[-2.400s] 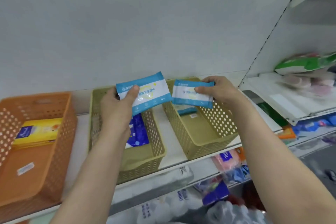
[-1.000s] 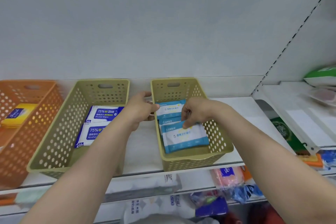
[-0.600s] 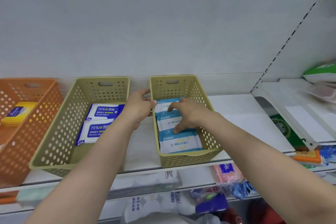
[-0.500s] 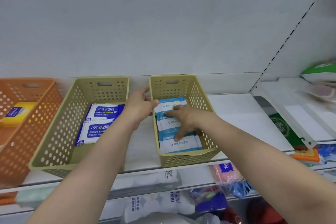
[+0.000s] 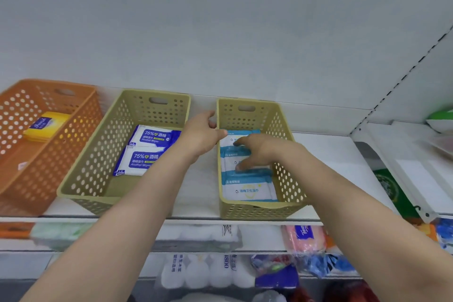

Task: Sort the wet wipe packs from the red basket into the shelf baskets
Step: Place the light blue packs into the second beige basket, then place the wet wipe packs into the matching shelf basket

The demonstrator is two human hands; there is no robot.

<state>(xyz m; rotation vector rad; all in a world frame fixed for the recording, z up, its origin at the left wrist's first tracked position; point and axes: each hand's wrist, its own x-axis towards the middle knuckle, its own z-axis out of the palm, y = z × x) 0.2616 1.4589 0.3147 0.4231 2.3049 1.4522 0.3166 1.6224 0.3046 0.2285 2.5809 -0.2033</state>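
In front of me a pale grey back panel (image 5: 220,32) rises behind the white shelf (image 5: 323,154). To my right a slotted upright (image 5: 402,76) divides the bays, where another white shelf (image 5: 416,174) tilts. Even light falls throughout.

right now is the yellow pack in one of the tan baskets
No, the yellow pack lies in the orange basket at far left.

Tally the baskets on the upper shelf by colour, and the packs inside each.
Orange basket: 1, holding 1 yellow pack.
Khaki baskets: 2, the left one holding 2 dark blue packs, the right one holding 3 light blue packs.
Total: 3 baskets, 6 packs.
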